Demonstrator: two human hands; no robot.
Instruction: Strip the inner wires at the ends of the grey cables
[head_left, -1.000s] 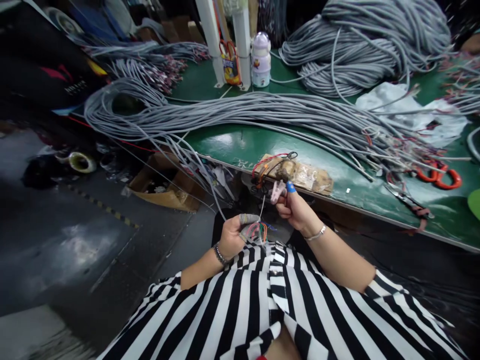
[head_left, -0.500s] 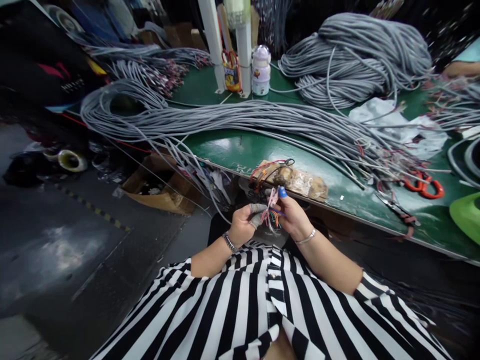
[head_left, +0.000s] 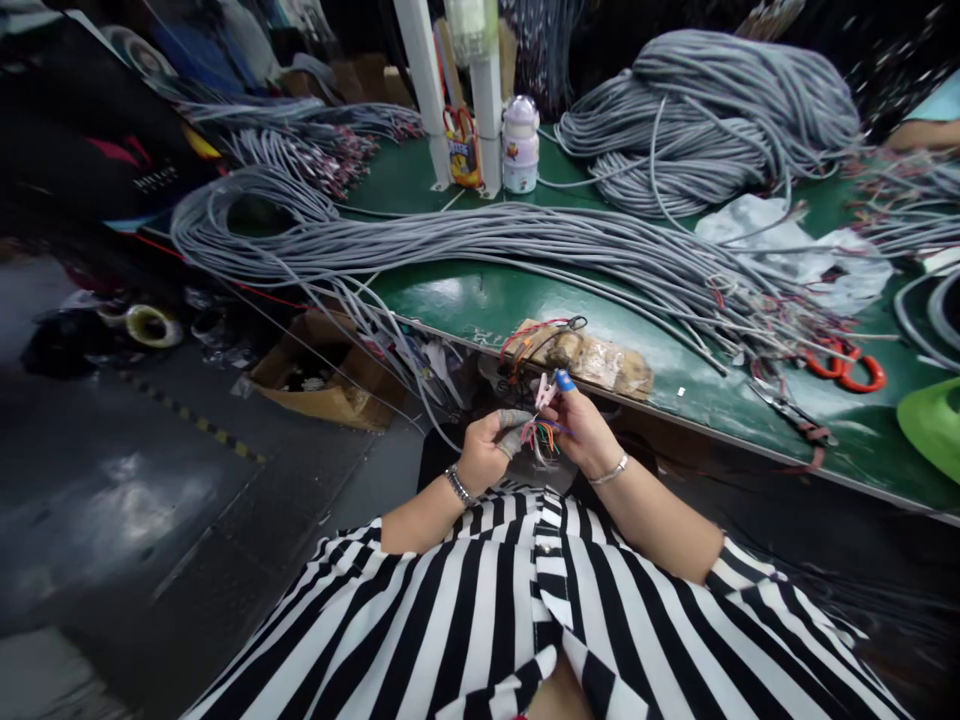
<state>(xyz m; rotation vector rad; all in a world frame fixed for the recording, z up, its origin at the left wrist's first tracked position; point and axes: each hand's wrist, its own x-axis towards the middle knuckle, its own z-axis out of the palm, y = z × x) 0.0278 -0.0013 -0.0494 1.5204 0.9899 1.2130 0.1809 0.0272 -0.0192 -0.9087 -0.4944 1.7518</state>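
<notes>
In front of my striped shirt, my left hand (head_left: 484,455) pinches the end of a grey cable with its taped thumb and finger. Thin coloured wires (head_left: 541,437), among them red, green, orange and blue, fan out from that end. My right hand (head_left: 589,436), with a blue cover on the thumb, is closed on a small pale pink clip-like tool (head_left: 544,392). The tool sits just above the wires. Its tip by the cable is too small to make out.
Beyond my hands, a taped wooden block (head_left: 600,362) lies on the edge of the green table (head_left: 450,292). A long bundle of grey cables (head_left: 465,235) crosses the table. Red-handled scissors (head_left: 861,374) and pliers (head_left: 787,405) lie right. A cardboard box (head_left: 330,400) stands below left.
The pink tool has tilted slightly in my right hand and shows its two arms more plainly. Both hands stay nearly in place, and the view has shifted a little.
</notes>
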